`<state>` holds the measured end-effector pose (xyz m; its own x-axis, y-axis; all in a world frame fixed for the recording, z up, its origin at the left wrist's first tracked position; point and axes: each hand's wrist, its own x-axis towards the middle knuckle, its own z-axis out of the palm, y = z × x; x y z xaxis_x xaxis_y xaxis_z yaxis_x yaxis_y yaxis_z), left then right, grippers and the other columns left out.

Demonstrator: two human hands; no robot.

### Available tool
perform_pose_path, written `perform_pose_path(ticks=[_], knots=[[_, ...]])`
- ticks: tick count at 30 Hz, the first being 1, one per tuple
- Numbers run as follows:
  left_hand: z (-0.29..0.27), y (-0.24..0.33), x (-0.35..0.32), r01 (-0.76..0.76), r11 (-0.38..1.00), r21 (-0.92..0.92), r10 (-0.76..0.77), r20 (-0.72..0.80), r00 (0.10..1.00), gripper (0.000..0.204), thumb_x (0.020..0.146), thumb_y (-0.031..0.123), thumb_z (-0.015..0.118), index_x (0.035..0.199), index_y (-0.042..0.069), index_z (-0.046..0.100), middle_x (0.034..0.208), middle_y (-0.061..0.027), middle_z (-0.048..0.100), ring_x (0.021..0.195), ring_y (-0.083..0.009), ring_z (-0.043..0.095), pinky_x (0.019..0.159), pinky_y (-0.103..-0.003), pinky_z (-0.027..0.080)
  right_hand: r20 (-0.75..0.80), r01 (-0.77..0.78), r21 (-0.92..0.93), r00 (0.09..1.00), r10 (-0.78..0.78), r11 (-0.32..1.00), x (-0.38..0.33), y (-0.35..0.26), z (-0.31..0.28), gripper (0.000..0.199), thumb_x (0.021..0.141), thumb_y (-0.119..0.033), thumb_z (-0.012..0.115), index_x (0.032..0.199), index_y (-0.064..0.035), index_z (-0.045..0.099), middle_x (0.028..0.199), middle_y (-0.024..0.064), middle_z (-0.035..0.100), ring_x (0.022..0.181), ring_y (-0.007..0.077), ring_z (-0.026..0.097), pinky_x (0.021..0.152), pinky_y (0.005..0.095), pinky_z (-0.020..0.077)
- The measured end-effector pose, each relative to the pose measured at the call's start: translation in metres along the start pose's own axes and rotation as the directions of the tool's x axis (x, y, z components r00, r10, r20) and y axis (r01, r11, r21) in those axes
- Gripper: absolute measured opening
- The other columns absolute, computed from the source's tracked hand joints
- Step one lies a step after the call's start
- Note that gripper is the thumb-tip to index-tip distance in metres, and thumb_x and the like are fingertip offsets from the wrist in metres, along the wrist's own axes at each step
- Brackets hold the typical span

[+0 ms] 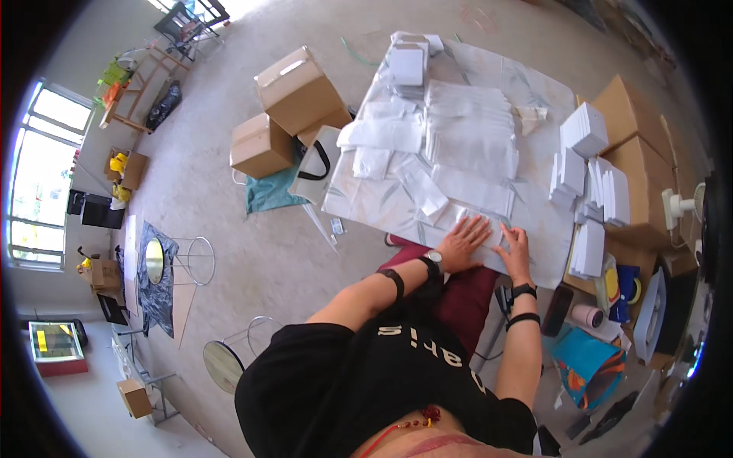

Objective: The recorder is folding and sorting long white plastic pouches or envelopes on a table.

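On the tabletop (546, 91), the left hand (464, 246), fingers outstretched, partly hides white packaging (494, 237); whether the right hand (515, 248) grips is unclear.

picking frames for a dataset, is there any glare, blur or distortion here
In the head view, the window at left glares white; its frame bends with fisheye distortion near the dark rim; the white packets look pale and soft in detail, while the left hand and right hand read clearly.
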<state>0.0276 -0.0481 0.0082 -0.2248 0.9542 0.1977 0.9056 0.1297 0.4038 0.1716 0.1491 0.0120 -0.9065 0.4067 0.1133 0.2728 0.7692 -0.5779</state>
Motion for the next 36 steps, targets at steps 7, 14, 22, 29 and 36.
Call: perform_pose_path(ticks=[7,14,22,29,36], knots=[[-0.011,-0.009,-0.015,0.036,0.998,0.045,-0.036,-0.004,0.999,0.077,0.094,0.044,0.068,0.156,0.007,0.043,0.165,-0.0149,0.036,0.156,-0.0293,0.029,0.127,-0.052,0.018,0.012,0.007,-0.032,1.000,-0.006,0.999,0.005,0.007,0.002,0.073,0.076,-0.019,0.088,0.145,-0.0166,0.062,0.122,0.0141,0.056,0.115,0.0334,0.056,0.101,0.0420,0.0481],[-0.052,-0.065,-0.046,0.555,0.811,-0.188,-0.574,-0.446,0.687,0.046,0.087,0.024,0.076,0.126,0.007,0.059,0.121,-0.0139,0.058,0.120,-0.0356,0.052,0.103,-0.051,0.036,0.033,-0.047,-0.049,0.998,0.048,0.998,0.007,-0.005,-0.003,0.073,0.077,-0.023,0.088,0.145,-0.0197,0.061,0.124,0.0132,0.055,0.117,0.0324,0.056,0.101,0.0416,0.0491],[-0.075,-0.153,-0.031,0.801,0.583,-0.136,-0.712,-0.561,0.422,0.050,0.082,0.029,0.081,0.122,0.007,0.062,0.122,-0.0148,0.058,0.122,-0.0360,0.050,0.105,-0.050,0.035,0.068,-0.081,-0.031,0.994,0.083,0.996,0.007,-0.009,-0.007,0.073,0.078,-0.023,0.088,0.145,-0.0199,0.061,0.127,0.0127,0.054,0.119,0.0325,0.055,0.104,0.0415,0.0480],[-0.070,-0.187,-0.032,0.785,0.598,-0.161,-0.755,-0.440,0.486,0.026,0.079,0.026,0.077,0.099,0.009,0.075,0.120,-0.0163,0.061,0.118,-0.0390,0.051,0.102,-0.050,0.041,0.081,-0.069,-0.053,0.994,0.073,0.996,0.010,-0.011,-0.006,0.071,0.080,-0.026,0.087,0.145,-0.0187,0.061,0.128,0.0128,0.054,0.121,0.0329,0.054,0.106,0.0414,0.0473],[-0.103,-0.128,-0.025,0.353,0.537,-0.766,-0.828,-0.396,0.398,0.022,0.089,0.017,0.079,0.095,-0.001,0.069,0.085,-0.0066,0.072,0.079,-0.0138,0.068,0.075,-0.028,0.054,0.067,-0.141,0.005,0.988,0.140,0.990,0.011,-0.020,-0.015,0.075,0.079,-0.035,0.088,0.144,-0.0113,0.060,0.130,0.0157,0.054,0.120,0.0351,0.055,0.107,0.0422,0.0469]])
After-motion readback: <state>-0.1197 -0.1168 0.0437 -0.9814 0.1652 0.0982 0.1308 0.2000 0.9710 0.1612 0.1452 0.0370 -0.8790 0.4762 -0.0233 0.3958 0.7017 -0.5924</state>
